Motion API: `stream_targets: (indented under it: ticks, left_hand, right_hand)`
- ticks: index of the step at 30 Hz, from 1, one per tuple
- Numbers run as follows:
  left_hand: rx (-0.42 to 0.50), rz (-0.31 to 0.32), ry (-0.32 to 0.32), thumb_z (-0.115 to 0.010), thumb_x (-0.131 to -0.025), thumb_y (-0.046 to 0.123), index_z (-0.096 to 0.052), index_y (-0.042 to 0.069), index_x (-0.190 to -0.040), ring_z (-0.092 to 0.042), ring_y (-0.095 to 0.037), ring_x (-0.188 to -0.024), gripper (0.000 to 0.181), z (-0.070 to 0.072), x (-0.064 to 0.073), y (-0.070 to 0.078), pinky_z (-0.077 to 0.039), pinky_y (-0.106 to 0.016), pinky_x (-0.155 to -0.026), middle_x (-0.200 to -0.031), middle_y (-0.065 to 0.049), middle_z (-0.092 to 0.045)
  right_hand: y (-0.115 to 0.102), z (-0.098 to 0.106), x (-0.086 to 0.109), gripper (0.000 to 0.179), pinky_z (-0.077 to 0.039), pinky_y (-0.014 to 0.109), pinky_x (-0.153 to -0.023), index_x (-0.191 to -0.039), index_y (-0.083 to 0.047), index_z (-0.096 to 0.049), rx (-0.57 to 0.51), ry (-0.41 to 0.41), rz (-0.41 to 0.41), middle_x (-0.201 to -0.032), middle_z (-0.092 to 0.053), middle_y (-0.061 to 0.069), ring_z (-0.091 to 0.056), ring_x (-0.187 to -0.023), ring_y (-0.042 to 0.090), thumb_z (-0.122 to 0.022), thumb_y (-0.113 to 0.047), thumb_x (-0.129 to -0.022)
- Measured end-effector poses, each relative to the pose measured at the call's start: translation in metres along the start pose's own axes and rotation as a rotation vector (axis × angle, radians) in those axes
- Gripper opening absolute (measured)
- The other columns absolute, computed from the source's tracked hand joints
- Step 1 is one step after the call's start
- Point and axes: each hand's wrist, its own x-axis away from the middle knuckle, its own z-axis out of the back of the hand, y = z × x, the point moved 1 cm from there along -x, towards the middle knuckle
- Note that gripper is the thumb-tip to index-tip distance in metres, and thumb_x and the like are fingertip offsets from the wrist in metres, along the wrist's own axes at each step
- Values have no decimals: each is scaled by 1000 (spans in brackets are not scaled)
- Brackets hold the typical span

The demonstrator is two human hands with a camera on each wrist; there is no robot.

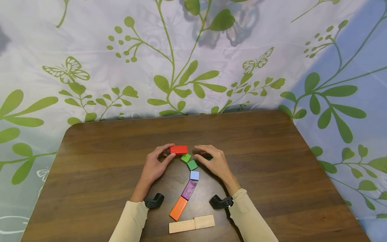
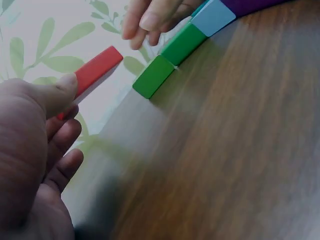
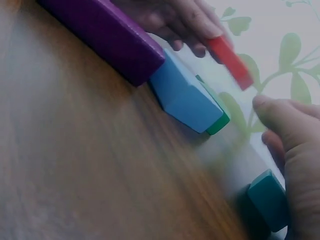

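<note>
In the head view, my left hand (image 1: 154,165) pinches a red block (image 1: 179,149) by its left end, thumb on the near side. The red block (image 2: 98,70) is held up off the table in the left wrist view. My right hand (image 1: 216,161) is just to the right of it, thumb and fingers apart with nothing between their tips. A teal block (image 3: 268,200) is close below the right hand, mostly hidden by it from above. A light green block (image 1: 185,158), a darker green block (image 1: 192,164) and a light blue block (image 1: 195,175) run in a curve below the red one.
The curve continues toward the near edge with a purple block (image 1: 189,190) and an orange block (image 1: 178,208). Two plain wooden blocks (image 1: 182,226) lie end to end nearest me. A leaf-patterned cloth (image 1: 136,67) hangs behind the brown table (image 1: 272,161).
</note>
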Motion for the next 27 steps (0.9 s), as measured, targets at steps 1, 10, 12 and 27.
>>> stream_targets:
  ticks: [1, 10, 12, 27]
  left_hand:
    - [-12, -3, 6, -81, -90, 17, -72, 16, -131, -63, -17, -88, 42, 2, 1, -1, -53, -34, -78, -111, -6, -73]
    - [-133, -21, 63, -81, -90, 15, -72, 12, -129, -66, -23, -97, 40, 16, 8, -5, -54, -40, -84, -114, -8, -73]
    - [-154, -19, 61, -81, -90, 16, -72, 11, -128, -66, -26, -103, 39, 18, 10, -5, -53, -46, -88, -116, -9, -74]
    - [-279, -29, -85, -78, -93, 17, -72, 7, -127, -56, -34, -118, 36, 18, 11, -6, -38, -57, -99, -125, -12, -68]
  right_hand:
    - [0, 0, 0, 37, -59, 30, -84, -123, -10, -76, 7, -3, -7, -117, -76, 2, -72, -96, 17, -85, -14, -87]
    - [4, -1, 1, 30, -59, 30, -80, -121, -13, -77, 24, -29, -60, -113, -76, 1, -71, -94, 15, -81, -16, -91]
    - [6, 0, 2, 29, -59, 30, -78, -121, -13, -77, 34, -26, -56, -111, -76, 1, -71, -92, 15, -80, -15, -92]
    - [2, 1, 0, 24, -57, 33, -76, -120, -15, -77, 74, -34, -102, -107, -76, 1, -68, -89, 14, -75, -14, -96]
